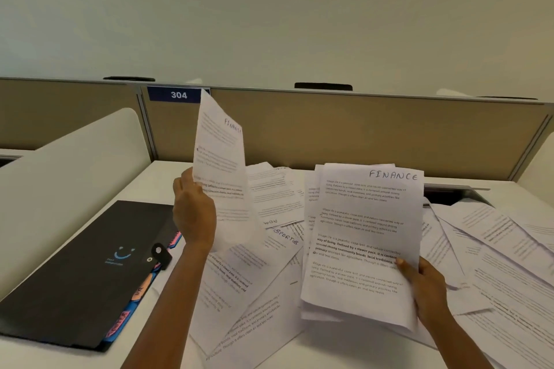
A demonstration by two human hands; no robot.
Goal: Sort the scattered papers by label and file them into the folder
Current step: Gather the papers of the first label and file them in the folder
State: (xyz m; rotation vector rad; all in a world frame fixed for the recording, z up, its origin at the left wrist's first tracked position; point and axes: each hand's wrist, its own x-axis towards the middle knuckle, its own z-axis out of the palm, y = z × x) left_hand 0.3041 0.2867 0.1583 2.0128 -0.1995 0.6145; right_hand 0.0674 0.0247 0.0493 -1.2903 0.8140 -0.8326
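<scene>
Papers (pixel 254 293) lay scattered over the near and right part of the white desk (pixel 168 177), overlapping at all angles, one of them showing a handwritten "SPORTS" label (pixel 287 237). Above that litter the right hand (pixel 425 287) gripped a stack of sheets (pixel 359 243) by its lower right edge, thumb curled over the front and fingers behind; the top sheet was marked "FINANCE" at its upper right corner. The left hand (pixel 193 213) held a single sheet (pixel 220 171) lifted nearly upright, pinched along its left edge, and it too read "FINANCE" near the top, though curl cut off the last letters. The step in hand appeared to be joining this sheet to the matching stack. To do it well, the label ought to be read fully first, then the sheet laid face-up on the front with its label corner over the stack's own, and the right thumb eased just enough to admit it so nothing slipped. A tap on the desk would square the edges. To the left, well apart from the stack, the black folder (pixel 90 272) lay shut, its strap clasp (pixel 160 252) across the flap and coloured tabs (pixel 138 293) showing along its right edge. Beyond stood the tan partition with a "304" plate (pixel 178 95).
</scene>
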